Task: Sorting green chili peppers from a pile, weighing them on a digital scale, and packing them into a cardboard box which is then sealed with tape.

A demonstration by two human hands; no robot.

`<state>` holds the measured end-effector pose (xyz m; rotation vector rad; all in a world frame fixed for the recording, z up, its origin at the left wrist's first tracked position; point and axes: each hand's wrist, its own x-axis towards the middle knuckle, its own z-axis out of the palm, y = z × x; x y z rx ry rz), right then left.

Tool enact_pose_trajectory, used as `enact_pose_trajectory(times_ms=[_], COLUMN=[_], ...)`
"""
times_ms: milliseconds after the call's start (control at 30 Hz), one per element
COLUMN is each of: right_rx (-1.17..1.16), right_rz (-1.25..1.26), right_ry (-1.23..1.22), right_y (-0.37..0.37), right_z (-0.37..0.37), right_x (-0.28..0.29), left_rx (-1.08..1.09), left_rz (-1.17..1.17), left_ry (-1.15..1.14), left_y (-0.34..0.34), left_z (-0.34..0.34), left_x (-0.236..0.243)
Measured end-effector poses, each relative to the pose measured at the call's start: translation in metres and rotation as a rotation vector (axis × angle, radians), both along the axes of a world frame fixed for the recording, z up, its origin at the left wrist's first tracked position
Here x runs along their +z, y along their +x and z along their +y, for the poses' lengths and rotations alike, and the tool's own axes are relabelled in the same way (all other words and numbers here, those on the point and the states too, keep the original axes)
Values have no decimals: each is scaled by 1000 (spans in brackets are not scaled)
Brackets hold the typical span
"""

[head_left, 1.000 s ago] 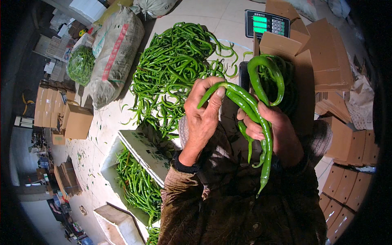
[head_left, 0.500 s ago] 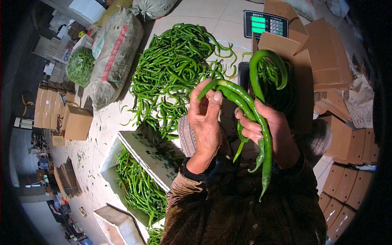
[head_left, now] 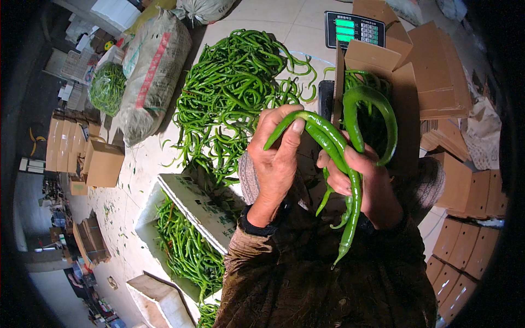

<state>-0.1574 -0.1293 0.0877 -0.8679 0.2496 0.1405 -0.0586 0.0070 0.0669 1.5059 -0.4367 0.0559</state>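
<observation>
My left hand (head_left: 272,158) pinches the curved end of a long green chili pepper (head_left: 354,210) between thumb and fingers. Its body arches over to my right hand (head_left: 377,188), and its stem end hangs down below. The right hand is closed around this and several other peppers. One of them, a thick curled pepper (head_left: 392,128), loops up above that hand, while smaller ones (head_left: 322,203) dangle under its fingers. Just beyond the right hand stands an open carton (head_left: 407,109) with green peppers inside. A big loose pile of green peppers (head_left: 229,76) lies on the floor ahead.
A digital scale display (head_left: 355,30) stands behind the carton. On the left are a white foam box (head_left: 199,210) of peppers, a stuffed woven sack (head_left: 156,71) and a clear bag of peppers (head_left: 108,90). Flattened cartons (head_left: 437,71) and stacked boxes (head_left: 462,246) line the right side.
The curled pepper in my right hand has tipped over to the right and lower. The long pepper's hanging stem end has swung left. Both hands keep their hold.
</observation>
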Motion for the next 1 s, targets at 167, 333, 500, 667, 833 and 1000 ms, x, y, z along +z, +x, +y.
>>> enact_pose_trajectory(times_ms=[167,333,500,667,833,1000], right_rx=[-88,-131,-106,-31,-165,-616], right_rz=[-72,-117,-194,-246,-223,-360], right_ry=[-15,153,511,597,367,292], right_y=[-5,0,22,24,22,19], right_z=[6,4,-20,-48,-68,-121], right_x=[11,9,-1,-2,4,10], left_rx=[-59,-59,-656,-866,-926,-674], left_rz=[25,243,234,-9,47,319], left_ry=[-77,-421,56,312,180,175], left_y=[-2,-23,-43,-51,-59,-45], left_z=[-2,-11,3,-7,-20,-18], left_x=[3,-13,-19,-25,-30,-27])
